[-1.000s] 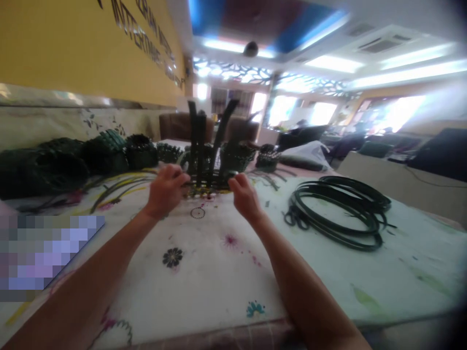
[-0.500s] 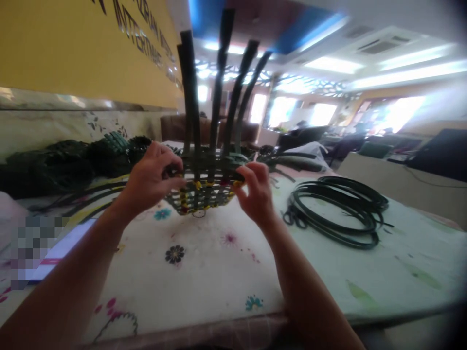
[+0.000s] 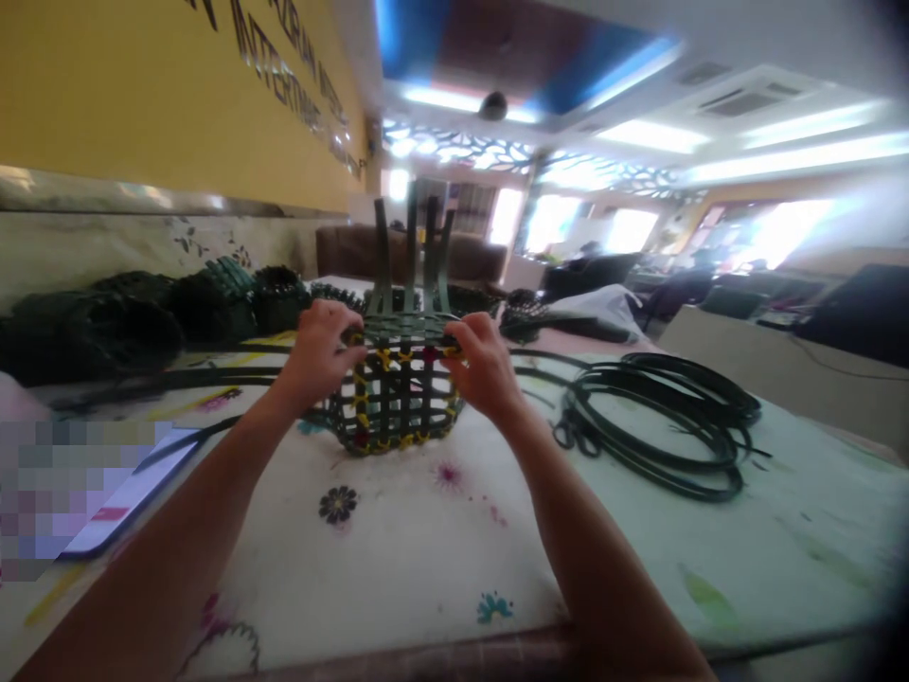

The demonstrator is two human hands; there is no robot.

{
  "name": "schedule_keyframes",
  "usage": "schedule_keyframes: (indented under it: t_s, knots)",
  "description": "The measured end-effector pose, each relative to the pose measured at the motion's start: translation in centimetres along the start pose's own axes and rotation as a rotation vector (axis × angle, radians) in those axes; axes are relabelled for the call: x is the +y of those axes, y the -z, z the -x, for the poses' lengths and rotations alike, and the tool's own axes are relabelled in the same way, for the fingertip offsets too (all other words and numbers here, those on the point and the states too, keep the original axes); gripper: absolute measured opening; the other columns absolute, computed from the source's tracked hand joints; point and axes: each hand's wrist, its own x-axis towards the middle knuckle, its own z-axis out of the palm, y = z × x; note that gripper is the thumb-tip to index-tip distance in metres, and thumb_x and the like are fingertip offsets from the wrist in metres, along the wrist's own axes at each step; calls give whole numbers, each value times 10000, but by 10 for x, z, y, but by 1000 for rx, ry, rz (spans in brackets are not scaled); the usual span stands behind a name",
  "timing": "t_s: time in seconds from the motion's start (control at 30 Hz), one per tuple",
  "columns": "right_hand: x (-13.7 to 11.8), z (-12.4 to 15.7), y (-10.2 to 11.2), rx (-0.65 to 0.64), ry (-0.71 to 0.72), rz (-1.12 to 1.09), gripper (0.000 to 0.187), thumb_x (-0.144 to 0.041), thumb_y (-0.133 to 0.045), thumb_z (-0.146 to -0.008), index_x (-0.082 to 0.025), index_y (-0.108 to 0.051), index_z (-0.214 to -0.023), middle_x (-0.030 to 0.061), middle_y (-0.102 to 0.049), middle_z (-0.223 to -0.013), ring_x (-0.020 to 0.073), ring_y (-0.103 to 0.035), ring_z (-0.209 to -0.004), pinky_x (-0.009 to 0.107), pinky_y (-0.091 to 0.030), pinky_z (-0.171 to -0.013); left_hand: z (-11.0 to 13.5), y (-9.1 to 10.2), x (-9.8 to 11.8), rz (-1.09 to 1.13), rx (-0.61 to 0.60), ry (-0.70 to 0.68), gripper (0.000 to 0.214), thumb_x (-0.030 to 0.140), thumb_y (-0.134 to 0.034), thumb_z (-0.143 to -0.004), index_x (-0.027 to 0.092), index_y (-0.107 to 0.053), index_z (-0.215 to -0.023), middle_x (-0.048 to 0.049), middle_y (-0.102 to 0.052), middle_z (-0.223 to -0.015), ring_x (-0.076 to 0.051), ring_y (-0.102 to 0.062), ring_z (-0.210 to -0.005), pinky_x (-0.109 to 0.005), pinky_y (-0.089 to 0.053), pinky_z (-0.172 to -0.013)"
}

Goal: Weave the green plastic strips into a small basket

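Observation:
A dark green woven basket (image 3: 404, 398) with yellow ties and a few red ones along its edges is in front of me over the table. Its long loose strips rise at the far side and others reach out to the left and right. My left hand (image 3: 323, 350) pinches the basket's upper left corner between thumb and curled fingers. On the upper right corner, my right hand (image 3: 483, 365) has the same kind of grip. Parts of the rim are hidden behind my fingers.
Coiled dark green strips (image 3: 660, 426) lie on the right, with scissors (image 3: 577, 434) beside them. A tablet-like device (image 3: 132, 507) lies at left, partly blurred out. Dark woven baskets (image 3: 128, 317) line the back left. A white plastic bag (image 3: 593, 308) sits at the back right.
The basket has tipped, its upright strips leaning away and looking shorter, and its near openwork side now faces me and sits lower. Both hands have kept their hold on its corners.

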Motion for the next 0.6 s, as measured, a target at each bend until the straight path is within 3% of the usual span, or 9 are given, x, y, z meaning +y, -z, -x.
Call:
schedule_keyframes:
  t_s: [0.17, 0.33, 0.6]
  knots:
    - [-2, -9, -8, -22, 10, 37, 270, -90, -577, -803, -217, -530, -1037, 94, -507, -1028, 259, -478, -957, 415, -463, -837, -1, 3, -6, -59, -47, -74, 193, 266, -653, -830, 190, -562, -982, -84, -578, -1050, -265, -523, -1029, -438, -442, -961]
    - [-3, -19, -13, -66, 24, 114, 222, -71, -570, -794, -222, -519, -949, 95, -519, -983, 277, -464, -932, 436, -435, -795, -3, 3, -8, -95, -102, -54, 225, 247, -662, -837, 188, -570, -1034, -75, -575, -1000, -259, -505, -1009, -428, -444, -939]
    - [0, -16, -14, -67, 25, 54, 234, -81, -571, -804, -231, -520, -976, 82, -506, -1000, 250, -479, -907, 400, -444, -763, -6, 5, -1, -73, -121, -48, 157, 220, -637, -834, 200, -558, -969, -66, -570, -1015, -253, -505, -1010, -423, -448, -936]
